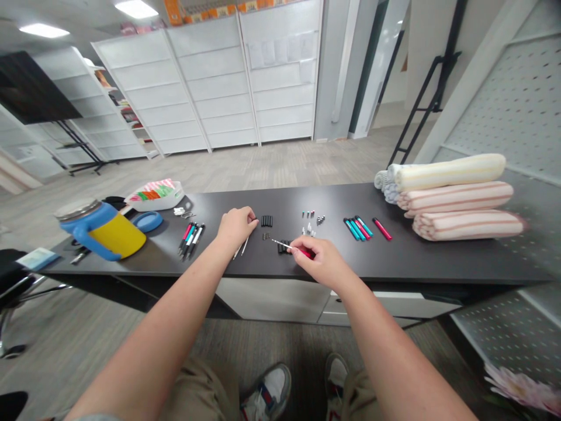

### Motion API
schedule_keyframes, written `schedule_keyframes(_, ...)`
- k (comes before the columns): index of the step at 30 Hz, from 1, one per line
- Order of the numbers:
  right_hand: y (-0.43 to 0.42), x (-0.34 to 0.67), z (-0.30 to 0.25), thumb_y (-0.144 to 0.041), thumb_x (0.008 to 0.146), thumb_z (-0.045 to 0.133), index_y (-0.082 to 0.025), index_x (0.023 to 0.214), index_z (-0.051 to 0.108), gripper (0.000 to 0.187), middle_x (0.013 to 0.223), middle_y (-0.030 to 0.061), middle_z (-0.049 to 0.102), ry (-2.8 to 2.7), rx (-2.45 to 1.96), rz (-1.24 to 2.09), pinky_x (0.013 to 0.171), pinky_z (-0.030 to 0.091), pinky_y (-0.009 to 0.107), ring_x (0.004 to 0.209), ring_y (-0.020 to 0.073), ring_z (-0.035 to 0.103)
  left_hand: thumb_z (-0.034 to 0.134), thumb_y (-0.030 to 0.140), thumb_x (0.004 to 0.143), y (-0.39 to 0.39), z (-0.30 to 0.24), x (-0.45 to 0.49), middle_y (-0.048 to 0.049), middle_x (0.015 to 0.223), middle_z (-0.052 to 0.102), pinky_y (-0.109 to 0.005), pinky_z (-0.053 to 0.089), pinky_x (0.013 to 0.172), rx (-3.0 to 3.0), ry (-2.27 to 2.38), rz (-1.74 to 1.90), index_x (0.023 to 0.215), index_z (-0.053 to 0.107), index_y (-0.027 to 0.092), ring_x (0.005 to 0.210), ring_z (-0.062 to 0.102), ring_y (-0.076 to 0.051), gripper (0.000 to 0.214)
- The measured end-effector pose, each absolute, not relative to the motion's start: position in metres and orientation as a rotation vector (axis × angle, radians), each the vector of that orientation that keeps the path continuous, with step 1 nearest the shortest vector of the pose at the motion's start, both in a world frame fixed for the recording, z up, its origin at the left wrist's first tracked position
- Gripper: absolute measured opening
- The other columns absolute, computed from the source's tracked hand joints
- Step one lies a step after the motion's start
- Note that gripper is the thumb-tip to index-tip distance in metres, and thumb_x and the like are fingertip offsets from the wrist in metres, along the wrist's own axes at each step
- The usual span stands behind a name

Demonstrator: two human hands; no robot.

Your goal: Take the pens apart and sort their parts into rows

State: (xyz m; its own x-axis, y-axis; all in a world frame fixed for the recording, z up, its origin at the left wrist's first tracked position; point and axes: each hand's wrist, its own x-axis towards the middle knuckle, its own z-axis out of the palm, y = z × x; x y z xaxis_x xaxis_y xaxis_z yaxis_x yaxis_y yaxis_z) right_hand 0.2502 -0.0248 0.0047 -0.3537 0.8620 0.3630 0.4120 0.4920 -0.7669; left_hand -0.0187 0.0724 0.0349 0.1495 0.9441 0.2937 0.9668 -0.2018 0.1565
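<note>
My right hand (316,261) pinches a red pen barrel (307,252) over the black tabletop, and a thin metal pen refill (280,243) sticks out of it to the left. Just beside the refill tip lie several black pen parts (284,247). My left hand (236,227) rests on the table with curled fingers, close to a small row of black cylinders (266,221). Two thin refills (241,247) lie below it. Whether it holds anything is hidden.
Farther left lie several assembled pens (191,240); teal pens (357,228) and a red pen (382,228) lie right. Small pen parts (310,225) sit centre. A blue-and-yellow mug (103,231), a packet (155,196) and rolled striped cloths (451,196) flank the table.
</note>
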Motion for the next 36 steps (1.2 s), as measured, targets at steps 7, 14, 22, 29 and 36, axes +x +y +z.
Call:
schedule_keyframes(7,-0.026,0.250,0.005,-0.035,0.098,0.059,-0.022,0.094,0.075,0.021,0.072,-0.0023,0.065,-1.952,-1.054,0.738,0.060,0.037,0.025,0.063,0.0134,0.052,0.061,0.032,0.095,0.076,0.035,-0.019,-0.0063,0.099,0.080,-0.036,0.051,0.088,-2.356,-1.939,-0.440,0.099,0.077,0.026,0.098,0.071,-0.026,0.017)
schedule_keyframes(14,-0.025,0.250,0.005,-0.035,0.097,0.060,-0.022,0.094,0.075,0.020,0.070,-0.0028,0.064,-1.944,-1.060,0.745,0.057,0.036,0.025,0.060,0.0131,0.050,0.059,0.024,0.095,0.091,0.027,-0.022,-0.0065,0.108,0.080,-0.039,0.052,0.095,-2.343,-1.974,-0.411,0.106,0.079,0.029,0.106,0.070,-0.027,0.024)
schedule_keyframes(22,-0.025,0.250,0.006,-0.034,0.097,0.060,-0.022,0.093,0.074,0.020,0.069,-0.0033,0.063,-1.946,-1.055,0.752,0.058,0.036,0.025,0.061,0.0127,0.050,0.059,0.018,0.095,0.092,0.029,-0.018,-0.0028,0.106,0.081,-0.037,0.051,0.094,-2.425,-1.931,-0.518,0.106,0.078,0.029,0.105,0.070,-0.025,0.024)
schedule_keyframes(29,-0.024,0.248,0.007,-0.031,0.097,0.060,-0.022,0.093,0.074,0.018,0.075,-0.0018,0.069,-1.980,-1.061,0.728,0.062,0.038,0.026,0.065,0.0139,0.056,0.054,0.031,0.101,0.035,0.059,-0.014,-0.0063,0.106,0.079,-0.037,0.051,0.092,-2.418,-1.797,-0.877,0.109,0.076,0.025,0.102,0.069,-0.026,0.024)
schedule_keyframes(36,-0.025,0.244,0.006,-0.024,0.095,0.061,-0.022,0.092,0.074,0.014,0.077,-0.0022,0.070,-2.073,-1.051,0.630,0.065,0.039,0.025,0.067,0.0135,0.059,0.073,0.042,0.095,-0.032,0.059,0.000,-0.0066,0.121,0.077,-0.042,0.046,0.103,-2.726,-1.326,-0.978,0.117,0.073,0.026,0.116,0.066,-0.027,0.027)
